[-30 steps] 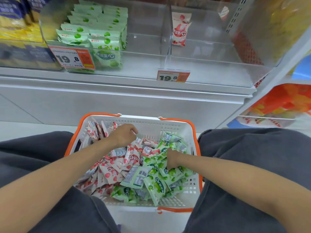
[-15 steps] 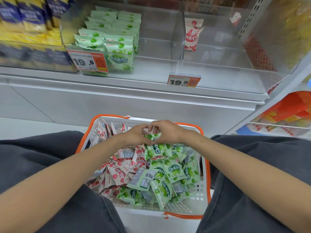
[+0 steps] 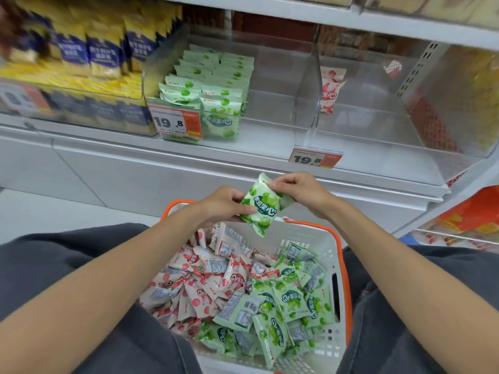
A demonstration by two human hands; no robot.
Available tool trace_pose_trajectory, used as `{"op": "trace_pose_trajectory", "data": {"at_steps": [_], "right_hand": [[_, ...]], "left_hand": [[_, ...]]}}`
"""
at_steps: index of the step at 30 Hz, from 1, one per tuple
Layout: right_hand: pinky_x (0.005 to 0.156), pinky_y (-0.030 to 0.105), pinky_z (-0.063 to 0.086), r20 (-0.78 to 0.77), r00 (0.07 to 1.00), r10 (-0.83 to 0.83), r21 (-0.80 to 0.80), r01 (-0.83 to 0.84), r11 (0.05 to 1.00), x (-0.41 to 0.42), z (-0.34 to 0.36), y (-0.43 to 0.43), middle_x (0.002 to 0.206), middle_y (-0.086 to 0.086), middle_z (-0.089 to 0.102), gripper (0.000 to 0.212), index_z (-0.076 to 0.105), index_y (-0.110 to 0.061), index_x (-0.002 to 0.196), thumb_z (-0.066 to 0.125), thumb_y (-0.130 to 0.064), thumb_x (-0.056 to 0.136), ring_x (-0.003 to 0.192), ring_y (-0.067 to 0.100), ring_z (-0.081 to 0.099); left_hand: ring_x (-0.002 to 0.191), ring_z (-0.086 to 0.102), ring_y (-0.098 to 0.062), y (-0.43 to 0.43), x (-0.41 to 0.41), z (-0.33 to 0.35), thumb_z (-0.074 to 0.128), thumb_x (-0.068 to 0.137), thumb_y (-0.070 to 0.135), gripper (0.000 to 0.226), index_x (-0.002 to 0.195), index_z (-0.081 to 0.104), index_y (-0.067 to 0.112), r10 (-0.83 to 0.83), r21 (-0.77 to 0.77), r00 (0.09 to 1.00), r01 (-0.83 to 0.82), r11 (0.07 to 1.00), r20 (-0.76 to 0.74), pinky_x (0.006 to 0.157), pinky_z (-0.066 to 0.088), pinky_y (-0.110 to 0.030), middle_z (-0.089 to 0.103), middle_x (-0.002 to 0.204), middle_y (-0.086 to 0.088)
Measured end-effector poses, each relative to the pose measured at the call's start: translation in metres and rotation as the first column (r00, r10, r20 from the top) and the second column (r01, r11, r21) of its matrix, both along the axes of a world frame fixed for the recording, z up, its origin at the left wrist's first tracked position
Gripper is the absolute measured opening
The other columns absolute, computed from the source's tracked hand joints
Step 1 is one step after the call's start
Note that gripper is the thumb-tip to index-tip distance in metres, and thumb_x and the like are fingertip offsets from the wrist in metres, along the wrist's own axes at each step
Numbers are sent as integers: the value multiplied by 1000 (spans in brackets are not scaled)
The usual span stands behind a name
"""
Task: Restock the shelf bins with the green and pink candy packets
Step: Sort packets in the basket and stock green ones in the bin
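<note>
left hand (image 3: 224, 203): fingers curled round the lower-left edge of one green candy packet (image 3: 260, 205), thumb on its printed front.
right hand (image 3: 299, 193): pinches the same packet at its upper-right corner between thumb and fingertips, the other fingers curled.
held packet: in the air, tilted, front facing the camera. It is over the far rim of the basket and below the shelf edge, touching neither.
basket (image 3: 305, 236): white plastic mesh with an orange rim, sitting between the person's knees, grey trousers (image 3: 54, 265) on either side.
basket load: pink candy packets (image 3: 199, 282) heaped in the left half, loose green packets (image 3: 289, 303) in the right half. The piles meet in the middle; several packets lie back side up with barcodes showing.
green bin (image 3: 272, 103): clear acrylic, left of the divider (image 3: 310, 85). Stocked green packets (image 3: 213, 85) stand in rows in its left part.
pink bin (image 3: 378, 128): clear acrylic, right of the divider. A single pink packet (image 3: 330, 89) stands upright toward the back, just beside the divider.
price tags: left tag (image 3: 175, 122) on the green bin's front reads 19.8; right tag (image 3: 314, 158) at the foot of the divider reads 19.8.
neighbours: yellow-and-blue bags (image 3: 102, 49) in the section to the left, blurred. Red-orange packs (image 3: 472, 211) on a lower shelf at far right, too blurred to identify.
</note>
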State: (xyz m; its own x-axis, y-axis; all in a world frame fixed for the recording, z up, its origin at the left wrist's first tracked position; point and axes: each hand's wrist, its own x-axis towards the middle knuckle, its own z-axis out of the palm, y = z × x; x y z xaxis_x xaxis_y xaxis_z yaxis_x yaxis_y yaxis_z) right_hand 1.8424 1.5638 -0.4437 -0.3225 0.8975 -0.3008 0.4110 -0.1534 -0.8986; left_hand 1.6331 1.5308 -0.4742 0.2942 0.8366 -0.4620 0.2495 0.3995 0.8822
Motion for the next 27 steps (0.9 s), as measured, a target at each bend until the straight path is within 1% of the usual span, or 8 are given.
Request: {"op": "trace_pose_trajectory", "data": {"at_steps": [5, 7, 11, 15, 19, 21, 24, 27], "right_hand": [[67, 18, 53, 145, 976, 165, 100, -180, 979, -10, 35, 5, 84, 5, 72, 14, 70, -8, 95, 75, -13, 83, 69, 3, 63], [66, 23, 50, 135, 984, 113, 210, -139, 968, -18, 57, 11, 82, 11, 72, 14, 71, -7, 93, 76, -15, 82, 68, 6, 60], [59, 15, 39, 105, 994, -31, 552, -33, 833, -37, 117, 41, 69, -13, 63, 8, 69, -21, 86, 76, -19, 83, 59, -4, 51], [68, 19, 43, 161, 978, -130, 727, -28, 686, -67, 151, 78, 82, -16, 66, 12, 70, -25, 91, 76, -25, 80, 76, 1, 57], [78, 23, 42, 435, 892, -123, 667, -227, 709, -100, 135, 100, 99, 1, 68, 28, 71, -8, 104, 75, -24, 82, 94, 16, 60], [61, 27, 35, 544, 836, -69, 571, -309, 761, -113, 118, 102, 82, 6, 59, 15, 68, -9, 89, 73, -22, 83, 79, 22, 54], [50, 29, 23, 568, 823, -25, 464, -295, 835, -118, 103, 106, 61, 2, 37, 29, 46, -14, 67, 68, -19, 85, 58, 20, 35], [52, 21, 40, 460, 888, -4, 400, -204, 894, -116, 103, 112, 70, 0, 55, 14, 62, -12, 80, 70, -22, 86, 56, 9, 49]], "left_hand": [[79, 70, -7, 10, -14, 38, 71, 86, 5, 30, 116, 67, 2, 31, 170, 999, -27, 985, -21, 68, 56, -17, 73, 101, -8], [86, 68, -11, 19, -26, 59, 77, 81, 10, 44, 123, 65, 8, 99, 314, 994, -81, 946, -41, 74, 56, -17, 70, 111, -9], [79, 59, -4, 45, -60, 100, 81, 79, 18, 45, 120, 64, 20, 385, 618, 918, -247, 746, -98, 69, 50, -9, 62, 100, 3], [71, 52, -5, 70, -87, 101, 63, 88, 6, 30, 118, 65, 14, 630, 717, 769, -376, 587, -113, 66, 46, -16, 59, 98, 1], [86, 55, -13, 74, -94, 90, 56, 86, -1, 34, 116, 64, 14, 676, 687, 723, -418, 594, -144, 81, 48, -28, 58, 104, 0], [88, 57, -18, 76, -95, 89, 57, 84, 0, 34, 112, 65, 17, 662, 701, 731, -386, 600, -164, 86, 51, -34, 57, 106, -2], [90, 59, -20, 77, -98, 90, 59, 82, 3, 34, 111, 65, 20, 641, 704, 742, -348, 619, -197, 90, 52, -37, 57, 109, -1], [89, 59, -18, 77, -99, 91, 60, 81, 3, 34, 109, 66, 21, 637, 701, 744, -345, 624, -201, 91, 52, -37, 58, 109, 0]]}}
